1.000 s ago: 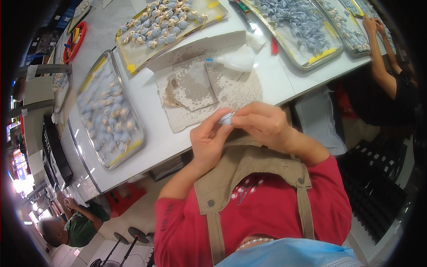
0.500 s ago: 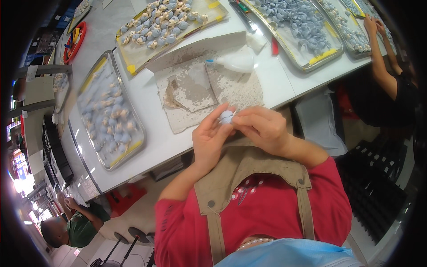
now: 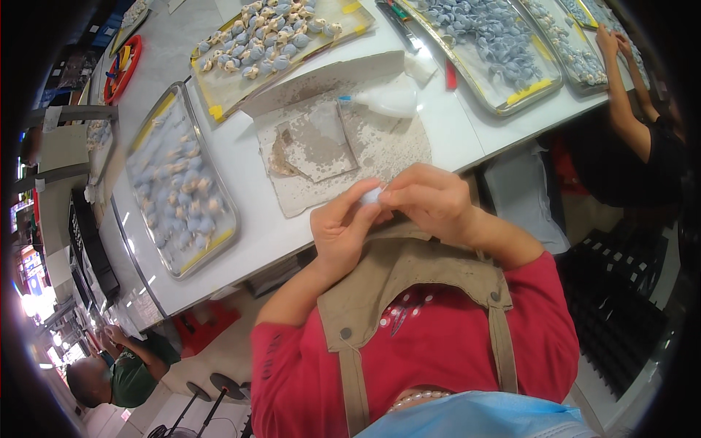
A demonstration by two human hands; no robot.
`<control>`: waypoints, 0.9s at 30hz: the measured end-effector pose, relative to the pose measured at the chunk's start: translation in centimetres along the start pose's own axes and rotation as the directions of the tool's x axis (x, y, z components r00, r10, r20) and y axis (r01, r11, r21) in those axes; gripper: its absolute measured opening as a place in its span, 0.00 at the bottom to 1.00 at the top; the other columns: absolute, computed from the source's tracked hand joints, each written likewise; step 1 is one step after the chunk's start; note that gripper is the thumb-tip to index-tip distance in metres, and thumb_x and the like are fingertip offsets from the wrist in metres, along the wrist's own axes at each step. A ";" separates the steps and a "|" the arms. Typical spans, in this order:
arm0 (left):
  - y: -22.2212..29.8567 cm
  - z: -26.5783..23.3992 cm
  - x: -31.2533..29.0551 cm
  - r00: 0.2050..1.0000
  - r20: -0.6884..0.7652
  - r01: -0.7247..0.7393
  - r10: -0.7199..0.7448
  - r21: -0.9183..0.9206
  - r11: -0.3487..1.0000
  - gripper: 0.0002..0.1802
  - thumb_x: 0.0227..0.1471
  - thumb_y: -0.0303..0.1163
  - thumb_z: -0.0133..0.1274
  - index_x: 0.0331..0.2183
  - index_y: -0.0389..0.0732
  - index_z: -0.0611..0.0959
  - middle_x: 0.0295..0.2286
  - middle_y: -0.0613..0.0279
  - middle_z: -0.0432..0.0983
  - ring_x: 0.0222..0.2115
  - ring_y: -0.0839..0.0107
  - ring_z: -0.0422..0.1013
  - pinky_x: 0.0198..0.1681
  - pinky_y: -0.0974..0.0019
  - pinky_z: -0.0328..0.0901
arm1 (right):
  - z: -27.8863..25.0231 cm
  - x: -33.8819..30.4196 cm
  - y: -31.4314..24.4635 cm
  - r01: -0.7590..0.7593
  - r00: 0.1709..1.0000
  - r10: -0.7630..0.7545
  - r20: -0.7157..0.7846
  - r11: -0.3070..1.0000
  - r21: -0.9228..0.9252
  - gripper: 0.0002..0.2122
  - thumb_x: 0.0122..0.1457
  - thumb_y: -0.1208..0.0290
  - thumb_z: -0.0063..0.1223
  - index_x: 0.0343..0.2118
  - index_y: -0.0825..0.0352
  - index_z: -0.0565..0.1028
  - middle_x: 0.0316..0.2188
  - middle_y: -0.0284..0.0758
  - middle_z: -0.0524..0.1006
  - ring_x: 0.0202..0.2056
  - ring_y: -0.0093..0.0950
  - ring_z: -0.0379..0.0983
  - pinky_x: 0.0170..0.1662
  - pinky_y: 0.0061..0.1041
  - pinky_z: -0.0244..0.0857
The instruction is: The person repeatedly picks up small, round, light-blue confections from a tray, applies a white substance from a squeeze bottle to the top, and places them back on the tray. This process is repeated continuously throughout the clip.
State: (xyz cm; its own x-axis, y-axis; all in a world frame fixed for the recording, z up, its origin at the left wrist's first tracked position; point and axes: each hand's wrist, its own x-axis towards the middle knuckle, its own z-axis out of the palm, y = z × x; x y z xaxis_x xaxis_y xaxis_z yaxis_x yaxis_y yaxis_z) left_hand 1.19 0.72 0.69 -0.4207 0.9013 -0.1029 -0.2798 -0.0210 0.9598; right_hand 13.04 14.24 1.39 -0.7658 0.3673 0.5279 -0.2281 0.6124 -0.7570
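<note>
Just past the table's near edge, a small rounded pale-blue piece sits between my hands, mostly covered by fingers. My left hand is closed, its thumb and fingers pinching the piece from the left. Thumb and forefinger of my right hand press on the piece's right side, the other fingers curled in. Beyond the hands lies a stained, worn cardboard sheet with a raised back flap. A clear squeeze bottle with a blue tip rests on it.
A tray of blue-and-cream pieces stands at the left. Behind the cardboard is a board with similar pieces; a tray of blue pieces stands at the back right. Co-workers sit at the right, their arm showing, and lower left.
Both hands have dropped slightly toward me with the blue piece. My fingers have closed further over it, so less of it shows.
</note>
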 end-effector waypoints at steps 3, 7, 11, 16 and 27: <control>-0.1 -0.6 0.2 0.999 0.039 0.018 -0.017 -0.012 1.000 0.20 0.51 0.28 0.52 0.46 0.32 0.71 0.41 0.54 0.71 0.36 0.70 0.71 0.40 0.70 0.68 | -0.7 0.6 0.1 -0.134 0.990 0.132 0.046 0.990 0.044 0.14 0.42 0.82 0.59 0.35 0.67 0.73 0.34 0.38 0.73 0.34 0.30 0.72 0.35 0.25 0.67; 0.3 0.2 0.6 0.999 -0.001 -0.050 0.050 -0.150 0.987 0.20 0.48 0.17 0.49 0.46 0.33 0.71 0.37 0.55 0.74 0.37 0.75 0.70 0.41 0.75 0.64 | -0.1 0.6 0.9 -0.396 0.917 0.345 0.200 0.728 0.559 0.21 0.46 0.79 0.59 0.45 0.65 0.68 0.41 0.37 0.71 0.42 0.28 0.69 0.44 0.25 0.65; 0.3 -0.8 0.3 0.990 0.124 -0.062 0.068 -0.050 0.997 0.22 0.48 0.18 0.49 0.48 0.33 0.70 0.39 0.55 0.73 0.38 0.76 0.69 0.42 0.74 0.63 | 0.1 0.4 1.0 -0.463 0.884 0.366 0.291 0.597 0.656 0.23 0.49 0.75 0.58 0.49 0.65 0.65 0.45 0.36 0.70 0.45 0.27 0.68 0.48 0.26 0.63; 0.3 -0.7 -0.2 0.992 0.127 -0.032 0.024 0.062 0.998 0.24 0.49 0.29 0.54 0.47 0.31 0.70 0.43 0.48 0.70 0.44 0.66 0.68 0.48 0.67 0.61 | -0.4 0.5 1.2 -0.510 0.853 0.321 0.412 0.679 0.528 0.20 0.50 0.71 0.57 0.47 0.68 0.68 0.42 0.36 0.73 0.42 0.25 0.70 0.47 0.25 0.63; 0.5 -0.3 -0.1 0.967 0.195 -0.188 0.165 0.105 0.977 0.13 0.49 0.22 0.51 0.40 0.32 0.76 0.36 0.52 0.75 0.37 0.72 0.71 0.41 0.73 0.64 | -0.7 0.2 0.3 -0.426 0.902 0.309 0.302 0.747 0.510 0.14 0.47 0.70 0.61 0.37 0.70 0.74 0.34 0.35 0.77 0.36 0.22 0.74 0.41 0.21 0.66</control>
State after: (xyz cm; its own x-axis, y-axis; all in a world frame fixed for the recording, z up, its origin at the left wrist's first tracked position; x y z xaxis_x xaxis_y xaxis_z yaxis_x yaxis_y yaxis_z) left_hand 0.87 0.50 1.14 -0.2845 0.9524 0.1099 -0.1038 -0.1445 0.9840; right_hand 13.23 14.95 1.51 -0.9426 0.3091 0.1262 -0.1507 -0.0567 -0.9870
